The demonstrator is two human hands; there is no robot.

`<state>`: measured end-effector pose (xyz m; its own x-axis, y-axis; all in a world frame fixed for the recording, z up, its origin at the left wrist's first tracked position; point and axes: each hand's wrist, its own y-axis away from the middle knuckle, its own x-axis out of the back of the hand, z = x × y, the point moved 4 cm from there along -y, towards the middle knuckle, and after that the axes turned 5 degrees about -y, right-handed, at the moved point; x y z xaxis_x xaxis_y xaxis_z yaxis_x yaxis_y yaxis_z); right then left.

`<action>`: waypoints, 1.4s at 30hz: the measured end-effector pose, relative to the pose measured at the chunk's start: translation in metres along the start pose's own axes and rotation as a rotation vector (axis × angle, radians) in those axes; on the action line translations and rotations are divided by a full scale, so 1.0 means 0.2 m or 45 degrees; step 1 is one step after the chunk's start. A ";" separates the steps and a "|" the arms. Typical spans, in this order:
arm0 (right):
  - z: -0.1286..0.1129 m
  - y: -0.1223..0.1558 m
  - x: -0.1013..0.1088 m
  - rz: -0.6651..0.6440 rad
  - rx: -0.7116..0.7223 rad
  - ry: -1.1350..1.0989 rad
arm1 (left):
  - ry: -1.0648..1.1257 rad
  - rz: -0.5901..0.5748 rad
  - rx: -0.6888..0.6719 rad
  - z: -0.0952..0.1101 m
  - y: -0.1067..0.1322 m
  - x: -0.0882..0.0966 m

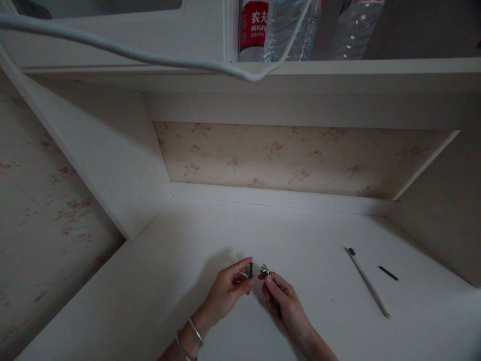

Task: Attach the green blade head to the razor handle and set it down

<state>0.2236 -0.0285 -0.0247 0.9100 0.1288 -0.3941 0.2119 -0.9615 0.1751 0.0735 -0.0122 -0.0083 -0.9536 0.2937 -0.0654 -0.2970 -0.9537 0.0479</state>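
The white surface (210, 235) sits in the recess of a white shelf unit, backed by a pale floral-patterned panel (293, 158). To the right of your hands lies a long thin white stick with a dark tip (368, 283). A short dark pen-like piece (388, 273) lies just beyond it. Both rest flat, near each other and well apart from your hands. On the shelf above stand a red-labelled plastic bottle (252, 30) and two clear plastic bottles (289, 30). A white cable (150, 57) droops across the shelf front, well above your work.

Your left hand (227, 291), with thin silver bangles (195, 333) at the wrist, holds a small dark green cylindrical piece (249, 271) roughly upright between thumb and forefinger. That grip is narrow and closed on it. Your right hand (281, 301) pinches a small shiny metal piece (264, 269) at the fingertips, grip likewise closed. The two pieces sit just beside each other with a slight gap, over the near middle of the surface. The light is dim, so finer detail of either piece cannot be told.
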 end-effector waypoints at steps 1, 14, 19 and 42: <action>0.00 0.00 0.00 0.009 0.006 0.028 | -0.032 -0.026 -0.010 0.00 0.00 -0.01; -0.02 0.01 0.01 0.143 0.064 0.072 | -0.382 -0.254 -0.143 0.10 0.05 -0.07; -0.02 0.02 0.01 0.134 0.029 0.101 | -0.187 -0.247 -0.031 0.00 0.03 -0.08; -0.03 0.03 0.02 0.248 0.162 0.266 | -0.325 0.102 -0.150 0.01 0.03 -0.09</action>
<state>0.2317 -0.0329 -0.0189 0.9854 -0.0262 -0.1684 -0.0077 -0.9940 0.1092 0.0880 -0.0223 -0.0043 -0.9596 0.2097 0.1876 -0.2267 -0.9712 -0.0739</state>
